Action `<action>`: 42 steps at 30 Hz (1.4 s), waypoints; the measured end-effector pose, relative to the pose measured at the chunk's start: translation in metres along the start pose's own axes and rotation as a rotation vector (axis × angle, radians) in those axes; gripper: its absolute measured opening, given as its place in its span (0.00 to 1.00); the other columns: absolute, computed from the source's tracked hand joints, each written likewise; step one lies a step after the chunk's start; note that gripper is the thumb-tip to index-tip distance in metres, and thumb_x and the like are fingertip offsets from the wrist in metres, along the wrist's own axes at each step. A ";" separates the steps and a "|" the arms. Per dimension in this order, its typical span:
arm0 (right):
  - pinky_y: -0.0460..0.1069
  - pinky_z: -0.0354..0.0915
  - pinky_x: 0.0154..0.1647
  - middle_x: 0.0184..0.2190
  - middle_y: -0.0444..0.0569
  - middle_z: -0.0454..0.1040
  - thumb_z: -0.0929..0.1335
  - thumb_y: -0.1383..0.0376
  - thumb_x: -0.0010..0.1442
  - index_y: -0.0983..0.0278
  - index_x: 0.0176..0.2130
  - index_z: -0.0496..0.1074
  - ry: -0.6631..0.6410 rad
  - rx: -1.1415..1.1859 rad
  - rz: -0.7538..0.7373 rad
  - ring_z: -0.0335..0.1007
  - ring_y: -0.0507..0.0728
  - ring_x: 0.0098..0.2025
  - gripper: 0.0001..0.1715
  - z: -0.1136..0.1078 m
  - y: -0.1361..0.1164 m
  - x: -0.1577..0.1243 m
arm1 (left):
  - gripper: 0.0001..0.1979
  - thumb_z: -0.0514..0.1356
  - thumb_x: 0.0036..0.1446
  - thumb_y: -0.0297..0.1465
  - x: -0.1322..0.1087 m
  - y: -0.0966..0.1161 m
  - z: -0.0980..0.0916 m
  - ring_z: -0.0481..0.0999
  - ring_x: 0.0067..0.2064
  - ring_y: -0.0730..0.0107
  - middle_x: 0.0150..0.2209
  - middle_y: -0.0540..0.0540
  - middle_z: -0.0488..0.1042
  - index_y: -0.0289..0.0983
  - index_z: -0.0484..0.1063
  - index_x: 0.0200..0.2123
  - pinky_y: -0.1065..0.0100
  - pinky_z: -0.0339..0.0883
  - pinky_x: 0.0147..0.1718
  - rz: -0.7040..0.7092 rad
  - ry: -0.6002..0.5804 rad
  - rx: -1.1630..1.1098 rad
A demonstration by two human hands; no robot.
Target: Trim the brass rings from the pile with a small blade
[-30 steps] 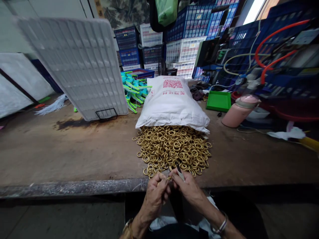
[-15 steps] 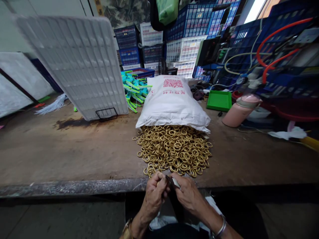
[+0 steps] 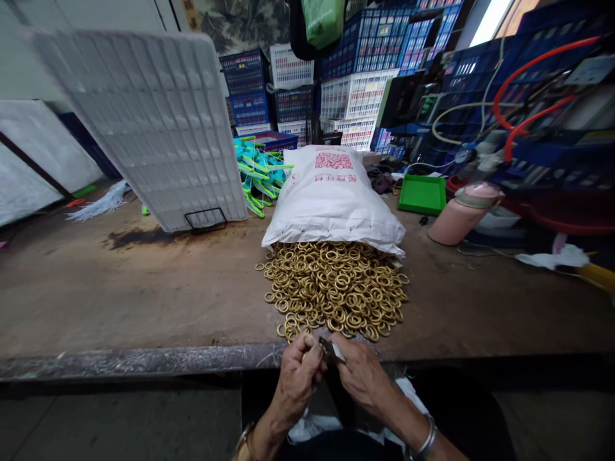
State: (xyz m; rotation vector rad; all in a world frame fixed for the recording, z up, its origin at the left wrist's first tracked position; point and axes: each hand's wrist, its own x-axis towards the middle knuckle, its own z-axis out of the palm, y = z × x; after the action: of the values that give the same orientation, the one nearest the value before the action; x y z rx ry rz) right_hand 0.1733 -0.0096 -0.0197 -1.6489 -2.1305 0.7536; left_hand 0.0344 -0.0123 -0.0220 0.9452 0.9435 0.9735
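Observation:
Loose brass-coloured rings (image 3: 336, 288) lie in a heap on the table, spilling from the mouth of a white woven sack (image 3: 331, 198) with red print. Just in front of the heap, at the table's edge, my two hands meet. My right hand (image 3: 360, 371) is closed round a small tool (image 3: 331, 351) with a dark tip and a pale part; its exact kind is not clear. The tip points at the fingers of my left hand (image 3: 300, 371). Those fingers are pinched together, and what they hold is hidden.
A pale ribbed plastic panel (image 3: 158, 128) leans upright at the left. Green and teal plastic pieces (image 3: 262, 169) lie behind it. To the right stand a green tray (image 3: 423, 194) and a pink bottle (image 3: 464, 214). Stacked crates (image 3: 358, 96) fill the back.
The tool in my right hand has tilted slightly and shows a little more of its dark part. Both hands stay in nearly the same place; the ring heap looks unchanged.

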 end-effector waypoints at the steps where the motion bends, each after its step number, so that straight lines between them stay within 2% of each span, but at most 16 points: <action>1: 0.44 0.52 0.26 0.22 0.43 0.66 0.56 0.75 0.44 0.62 0.28 0.62 -0.014 0.021 -0.009 0.62 0.51 0.25 0.13 0.000 0.000 0.000 | 0.16 0.55 0.51 0.42 0.000 -0.001 0.000 0.53 0.17 0.84 0.18 0.56 0.60 0.36 0.57 0.23 0.78 0.46 0.15 0.009 -0.006 0.001; 6: 0.43 0.52 0.25 0.22 0.42 0.67 0.56 0.72 0.51 0.61 0.28 0.62 -0.056 0.117 -0.084 0.60 0.49 0.24 0.10 0.008 0.013 0.000 | 0.15 0.54 0.52 0.41 -0.011 0.003 0.000 0.54 0.16 0.84 0.18 0.55 0.60 0.35 0.59 0.24 0.78 0.47 0.15 0.031 -0.039 -0.034; 10: 0.44 0.50 0.23 0.19 0.41 0.65 0.57 0.69 0.52 0.61 0.27 0.62 0.054 -0.004 -0.054 0.58 0.50 0.20 0.08 0.020 0.030 -0.004 | 0.13 0.57 0.50 0.39 -0.022 0.025 -0.002 0.54 0.16 0.84 0.17 0.55 0.61 0.36 0.58 0.25 0.79 0.46 0.14 0.021 -0.088 -0.303; 12: 0.45 0.50 0.23 0.19 0.42 0.65 0.56 0.69 0.53 0.61 0.27 0.62 0.083 -0.047 -0.043 0.58 0.50 0.20 0.09 0.021 0.029 -0.004 | 0.12 0.57 0.50 0.38 -0.022 0.038 -0.008 0.53 0.14 0.84 0.17 0.56 0.62 0.37 0.58 0.26 0.79 0.47 0.13 0.014 -0.048 -0.437; 15: 0.45 0.50 0.24 0.21 0.43 0.67 0.56 0.71 0.53 0.62 0.30 0.62 0.109 -0.104 -0.029 0.62 0.51 0.23 0.09 0.016 0.017 -0.001 | 0.11 0.55 0.53 0.37 -0.017 0.046 -0.025 0.56 0.17 0.84 0.23 0.52 0.66 0.36 0.59 0.26 0.80 0.48 0.13 -0.001 0.039 -0.506; 19: 0.46 0.50 0.26 0.27 0.45 0.71 0.59 0.69 0.53 0.61 0.33 0.62 0.121 -0.217 0.037 0.66 0.53 0.27 0.07 0.018 -0.001 0.002 | 0.10 0.53 0.55 0.35 -0.015 0.040 -0.046 0.58 0.18 0.84 0.27 0.49 0.68 0.34 0.61 0.26 0.79 0.50 0.14 0.018 0.119 -0.539; 23: 0.46 0.49 0.28 0.31 0.45 0.72 0.60 0.71 0.52 0.61 0.35 0.62 0.136 -0.270 0.039 0.67 0.54 0.31 0.09 0.025 -0.012 0.006 | 0.04 0.54 0.53 0.31 -0.019 0.030 -0.056 0.59 0.18 0.83 0.26 0.49 0.68 0.36 0.64 0.31 0.79 0.51 0.14 0.018 0.121 -0.593; 26: 0.46 0.48 0.27 0.30 0.46 0.72 0.59 0.73 0.52 0.62 0.34 0.62 0.129 -0.292 0.062 0.67 0.53 0.30 0.09 0.026 -0.016 0.009 | 0.08 0.57 0.50 0.29 -0.021 0.024 -0.062 0.62 0.20 0.81 0.26 0.49 0.68 0.36 0.66 0.37 0.78 0.53 0.16 -0.030 0.114 -0.667; 28: 0.46 0.47 0.26 0.29 0.46 0.71 0.59 0.73 0.52 0.62 0.32 0.62 0.141 -0.305 0.076 0.66 0.52 0.29 0.08 0.026 -0.017 0.010 | 0.09 0.58 0.49 0.28 -0.021 0.020 -0.064 0.66 0.23 0.78 0.27 0.47 0.69 0.34 0.68 0.35 0.78 0.55 0.17 -0.081 0.126 -0.719; 34: 0.45 0.49 0.26 0.26 0.45 0.70 0.59 0.73 0.50 0.62 0.32 0.62 0.193 -0.237 0.015 0.65 0.52 0.28 0.08 0.028 -0.003 0.010 | 0.05 0.61 0.46 0.29 -0.021 0.008 -0.055 0.70 0.29 0.73 0.29 0.44 0.71 0.32 0.68 0.25 0.79 0.55 0.16 -0.208 0.176 -0.769; 38: 0.44 0.52 0.27 0.23 0.44 0.68 0.58 0.71 0.52 0.62 0.30 0.61 0.212 -0.107 -0.007 0.64 0.51 0.25 0.06 0.018 0.003 0.010 | 0.08 0.61 0.47 0.33 -0.018 0.002 -0.037 0.68 0.26 0.75 0.26 0.48 0.69 0.33 0.67 0.28 0.79 0.54 0.15 -0.184 0.173 -0.561; 42: 0.44 0.55 0.28 0.24 0.44 0.69 0.59 0.70 0.51 0.62 0.30 0.61 0.219 -0.006 -0.041 0.65 0.52 0.27 0.04 0.008 -0.002 0.007 | 0.13 0.58 0.49 0.39 -0.013 -0.001 -0.018 0.63 0.20 0.79 0.22 0.52 0.64 0.34 0.66 0.32 0.80 0.50 0.12 -0.146 0.125 -0.314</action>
State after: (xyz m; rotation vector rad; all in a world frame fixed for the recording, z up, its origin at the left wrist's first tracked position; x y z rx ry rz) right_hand 0.1650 -0.0053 -0.0251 -1.6056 -2.0075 0.5275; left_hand 0.0140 -0.0215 -0.0257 0.5497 0.9170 1.0287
